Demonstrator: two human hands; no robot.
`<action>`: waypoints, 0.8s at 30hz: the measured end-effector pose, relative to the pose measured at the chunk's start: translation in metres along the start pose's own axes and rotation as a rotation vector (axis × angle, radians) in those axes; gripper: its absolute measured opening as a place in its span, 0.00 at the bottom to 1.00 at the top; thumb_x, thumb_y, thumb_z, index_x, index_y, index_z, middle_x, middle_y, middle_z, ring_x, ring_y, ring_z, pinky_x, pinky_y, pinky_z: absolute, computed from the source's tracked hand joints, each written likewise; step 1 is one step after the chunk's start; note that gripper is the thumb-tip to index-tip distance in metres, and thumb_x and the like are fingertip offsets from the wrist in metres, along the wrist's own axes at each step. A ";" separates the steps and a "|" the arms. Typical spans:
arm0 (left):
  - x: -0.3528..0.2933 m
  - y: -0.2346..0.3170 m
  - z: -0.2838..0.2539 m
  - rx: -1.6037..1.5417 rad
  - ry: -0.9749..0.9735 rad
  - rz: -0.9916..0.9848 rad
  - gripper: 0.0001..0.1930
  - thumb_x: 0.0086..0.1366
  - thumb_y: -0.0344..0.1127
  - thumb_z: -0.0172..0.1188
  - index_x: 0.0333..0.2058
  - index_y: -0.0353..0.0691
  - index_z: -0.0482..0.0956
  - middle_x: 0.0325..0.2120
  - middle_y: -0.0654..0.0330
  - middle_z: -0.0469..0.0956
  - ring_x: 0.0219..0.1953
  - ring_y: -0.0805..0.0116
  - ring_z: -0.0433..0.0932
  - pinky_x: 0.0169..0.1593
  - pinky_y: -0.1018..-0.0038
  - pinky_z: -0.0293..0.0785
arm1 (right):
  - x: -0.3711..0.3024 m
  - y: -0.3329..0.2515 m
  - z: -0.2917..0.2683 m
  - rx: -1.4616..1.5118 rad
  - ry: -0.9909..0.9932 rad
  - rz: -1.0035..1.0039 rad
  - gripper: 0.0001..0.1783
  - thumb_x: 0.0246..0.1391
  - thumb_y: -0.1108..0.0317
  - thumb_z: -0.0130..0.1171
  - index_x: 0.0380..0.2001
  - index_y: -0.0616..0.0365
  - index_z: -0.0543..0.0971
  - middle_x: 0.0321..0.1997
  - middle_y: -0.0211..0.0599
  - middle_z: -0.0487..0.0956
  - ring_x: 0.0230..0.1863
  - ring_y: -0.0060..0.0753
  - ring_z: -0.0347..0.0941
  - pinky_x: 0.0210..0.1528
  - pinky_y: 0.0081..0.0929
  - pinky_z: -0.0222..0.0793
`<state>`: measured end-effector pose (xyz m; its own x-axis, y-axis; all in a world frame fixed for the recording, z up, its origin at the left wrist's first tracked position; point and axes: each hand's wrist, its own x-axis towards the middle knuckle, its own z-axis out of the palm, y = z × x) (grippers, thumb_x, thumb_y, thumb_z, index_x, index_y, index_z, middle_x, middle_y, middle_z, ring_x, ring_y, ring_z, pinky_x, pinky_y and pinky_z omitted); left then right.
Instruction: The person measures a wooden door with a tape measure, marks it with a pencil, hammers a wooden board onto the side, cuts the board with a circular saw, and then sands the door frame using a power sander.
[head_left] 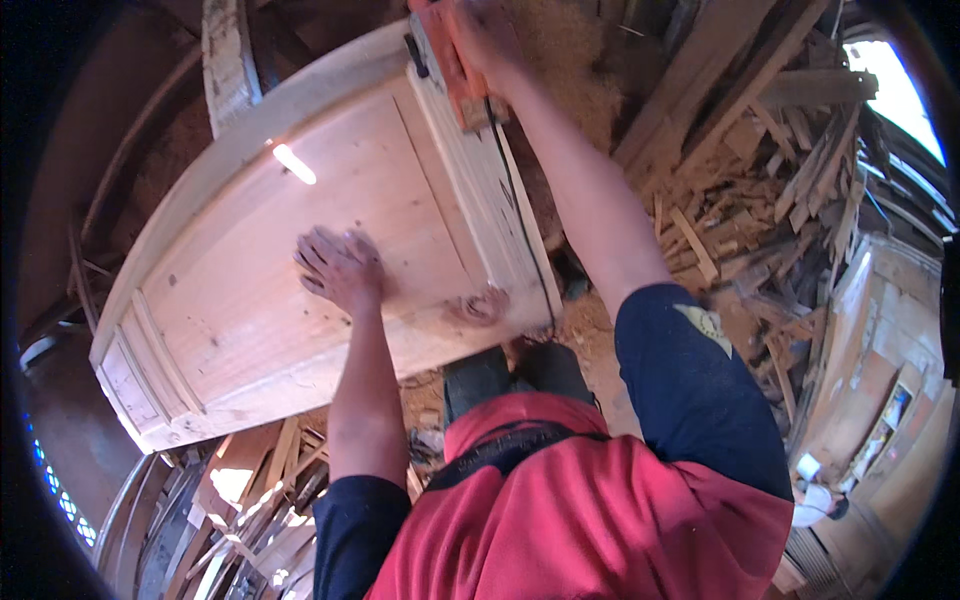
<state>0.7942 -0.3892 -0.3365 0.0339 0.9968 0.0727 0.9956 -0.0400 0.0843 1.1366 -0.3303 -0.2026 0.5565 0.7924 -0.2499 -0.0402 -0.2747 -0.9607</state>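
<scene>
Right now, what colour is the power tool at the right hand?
The power tool is orange-red; head view.

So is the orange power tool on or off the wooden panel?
On: the orange power tool overlaps the far right corner of the wooden panel, gripped by the right hand. Running or not: cannot tell.

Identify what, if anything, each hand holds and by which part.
The right hand holds an orange power tool, exact grip unclear at the picture's edge. The left hand holds nothing, resting on the wooden panel.

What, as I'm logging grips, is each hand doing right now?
Left hand: open, resting on the wooden panel.
Right hand: closed, holding the orange power tool.
</scene>
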 end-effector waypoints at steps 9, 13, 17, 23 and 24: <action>-0.002 0.010 0.011 -0.001 0.055 0.037 0.33 0.69 0.56 0.44 0.67 0.44 0.61 0.69 0.54 0.57 0.72 0.54 0.51 0.69 0.43 0.46 | -0.399 0.132 -0.079 0.217 0.019 0.334 0.29 0.66 0.47 0.46 0.58 0.58 0.73 0.20 0.31 0.72 0.17 0.22 0.68 0.18 0.23 0.63; 0.001 0.010 0.010 -0.031 0.033 0.031 0.33 0.69 0.57 0.44 0.67 0.45 0.60 0.70 0.54 0.56 0.73 0.53 0.51 0.70 0.44 0.45 | -0.470 0.158 -0.093 0.155 0.046 0.324 0.29 0.65 0.46 0.47 0.55 0.60 0.74 0.20 0.32 0.73 0.17 0.22 0.69 0.20 0.23 0.66; 0.001 0.003 0.019 -0.011 0.052 0.027 0.34 0.68 0.57 0.44 0.67 0.45 0.60 0.70 0.53 0.56 0.73 0.50 0.50 0.69 0.44 0.46 | -0.439 0.145 -0.088 0.153 0.057 0.340 0.30 0.66 0.46 0.47 0.57 0.60 0.73 0.22 0.31 0.74 0.18 0.21 0.69 0.21 0.23 0.69; 0.000 0.011 0.012 -0.012 0.025 0.016 0.34 0.70 0.58 0.43 0.69 0.46 0.60 0.71 0.54 0.54 0.74 0.49 0.48 0.70 0.43 0.45 | -0.339 0.133 -0.073 0.248 0.046 0.276 0.27 0.70 0.47 0.44 0.54 0.59 0.75 0.20 0.30 0.74 0.16 0.20 0.69 0.19 0.22 0.67; 0.001 0.009 0.014 -0.014 0.029 0.010 0.34 0.70 0.58 0.43 0.69 0.46 0.60 0.71 0.54 0.54 0.74 0.49 0.48 0.70 0.43 0.45 | -0.319 0.129 -0.070 0.245 0.041 0.272 0.27 0.70 0.47 0.44 0.54 0.59 0.75 0.20 0.30 0.74 0.16 0.20 0.69 0.19 0.22 0.67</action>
<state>0.8043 -0.3881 -0.3495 0.0415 0.9939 0.1019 0.9939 -0.0515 0.0972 1.0122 -0.6573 -0.2385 0.5305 0.6843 -0.5003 -0.3865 -0.3300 -0.8612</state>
